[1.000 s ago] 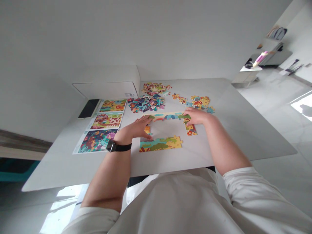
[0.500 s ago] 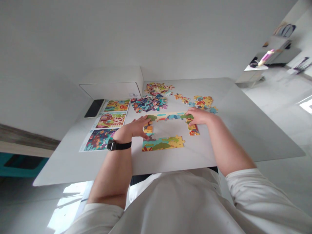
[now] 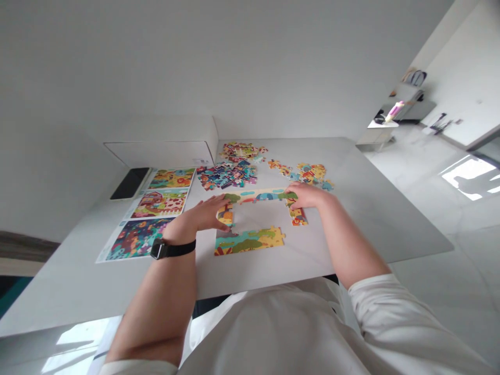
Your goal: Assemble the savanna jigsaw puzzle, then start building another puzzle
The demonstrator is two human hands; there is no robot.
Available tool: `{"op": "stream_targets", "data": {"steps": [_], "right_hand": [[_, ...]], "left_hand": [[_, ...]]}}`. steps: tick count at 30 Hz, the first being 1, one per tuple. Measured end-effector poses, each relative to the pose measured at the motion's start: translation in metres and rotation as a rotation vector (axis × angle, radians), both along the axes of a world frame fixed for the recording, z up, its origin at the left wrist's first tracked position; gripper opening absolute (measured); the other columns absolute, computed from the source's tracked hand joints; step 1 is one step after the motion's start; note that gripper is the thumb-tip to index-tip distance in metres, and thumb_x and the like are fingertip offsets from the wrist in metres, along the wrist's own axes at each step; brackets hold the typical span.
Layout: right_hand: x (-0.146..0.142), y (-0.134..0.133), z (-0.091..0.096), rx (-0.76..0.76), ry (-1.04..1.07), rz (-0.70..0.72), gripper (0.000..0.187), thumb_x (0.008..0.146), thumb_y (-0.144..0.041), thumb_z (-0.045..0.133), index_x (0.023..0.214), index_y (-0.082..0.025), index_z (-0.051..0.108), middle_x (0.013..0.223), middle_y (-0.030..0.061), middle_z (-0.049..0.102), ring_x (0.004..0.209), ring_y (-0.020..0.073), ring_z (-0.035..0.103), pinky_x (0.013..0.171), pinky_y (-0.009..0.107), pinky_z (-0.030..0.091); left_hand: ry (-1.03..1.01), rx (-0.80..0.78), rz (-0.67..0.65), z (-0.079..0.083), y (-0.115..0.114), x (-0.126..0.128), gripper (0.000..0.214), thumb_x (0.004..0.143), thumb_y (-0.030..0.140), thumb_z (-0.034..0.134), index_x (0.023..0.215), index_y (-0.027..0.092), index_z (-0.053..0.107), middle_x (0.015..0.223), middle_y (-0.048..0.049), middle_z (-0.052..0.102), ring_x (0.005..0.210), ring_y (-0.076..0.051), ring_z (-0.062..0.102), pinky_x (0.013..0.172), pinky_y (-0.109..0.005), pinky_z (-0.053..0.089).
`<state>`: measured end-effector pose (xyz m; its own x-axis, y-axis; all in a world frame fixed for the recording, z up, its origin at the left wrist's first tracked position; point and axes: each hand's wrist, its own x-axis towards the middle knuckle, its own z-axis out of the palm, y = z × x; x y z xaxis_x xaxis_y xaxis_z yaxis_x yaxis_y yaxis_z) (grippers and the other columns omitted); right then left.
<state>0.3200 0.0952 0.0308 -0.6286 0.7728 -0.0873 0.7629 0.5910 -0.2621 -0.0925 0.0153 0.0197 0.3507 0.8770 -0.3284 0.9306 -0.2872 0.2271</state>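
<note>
On the table lies a partly joined jigsaw puzzle (image 3: 250,244), its pieces forming a border around a bare middle, with a gap at the lower right. My left hand (image 3: 203,214) rests along the puzzle's left side, fingers stretched to the upper left corner and thumb spread toward the lower left. At the upper right corner, my right hand (image 3: 308,196) touches the pieces with thumb and fingers apart; some fingertips are hard to make out. Below it, the short right side (image 3: 298,216) ends in an orange animal picture.
Behind the puzzle are a dark heap of pieces (image 3: 228,175), a colourful heap (image 3: 241,151) and loose yellow-orange pieces (image 3: 310,172). A sheet with three pictures (image 3: 158,203), a phone (image 3: 130,183) and a white box (image 3: 160,154) are at left.
The camera view has turned, so the table and hands appear further left and slightly lower. Both hands stay at the same sides of the puzzle, whose layout looks unchanged.
</note>
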Motion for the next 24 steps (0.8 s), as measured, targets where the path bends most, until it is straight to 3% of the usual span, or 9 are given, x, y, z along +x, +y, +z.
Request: {"op": "stream_targets", "data": {"steps": [3,8,15,24], "right_hand": [[0.007,0.003,0.004,0.026,0.068,-0.078,0.044,0.082,-0.030,0.094,0.124,-0.031,0.083,0.135,0.0071,0.079,0.121,0.0288,0.076,0.107,0.039,0.060],[0.034,0.018,0.008,0.115,0.100,-0.452,0.043,0.098,-0.021,0.076,0.140,-0.027,0.078,0.141,0.0085,0.080,0.126,0.0262,0.076,0.112,0.041,0.057],[0.046,0.026,-0.001,-0.043,-0.192,-0.562,0.046,0.101,-0.022,0.071,0.145,-0.030,0.079,0.152,0.0088,0.074,0.130,0.0275,0.074,0.110,0.034,0.056],[0.056,0.035,-0.015,0.022,-0.188,-0.636,0.049,0.100,-0.018,0.068,0.147,-0.029,0.077,0.159,0.0125,0.068,0.135,0.0281,0.070,0.113,0.033,0.052]], "left_hand": [[-0.091,0.163,0.036,-0.003,0.003,0.004,0.087,0.090,0.069,0.074,0.167,0.033,0.055,0.178,-0.0085,0.047,0.167,-0.038,0.041,0.137,-0.051,0.034],[-0.215,0.471,0.082,-0.007,0.008,0.013,0.058,0.101,0.053,0.066,0.150,0.023,0.070,0.158,-0.0127,0.068,0.153,-0.035,0.058,0.133,-0.048,0.042],[-0.286,0.507,0.050,-0.012,0.010,0.014,0.047,0.097,0.047,0.073,0.139,0.026,0.077,0.149,-0.0106,0.074,0.143,-0.033,0.066,0.126,-0.047,0.052],[-0.268,0.491,0.024,-0.017,0.012,0.017,0.046,0.098,0.045,0.072,0.139,0.025,0.078,0.148,-0.0116,0.074,0.145,-0.035,0.065,0.128,-0.049,0.050]]}}
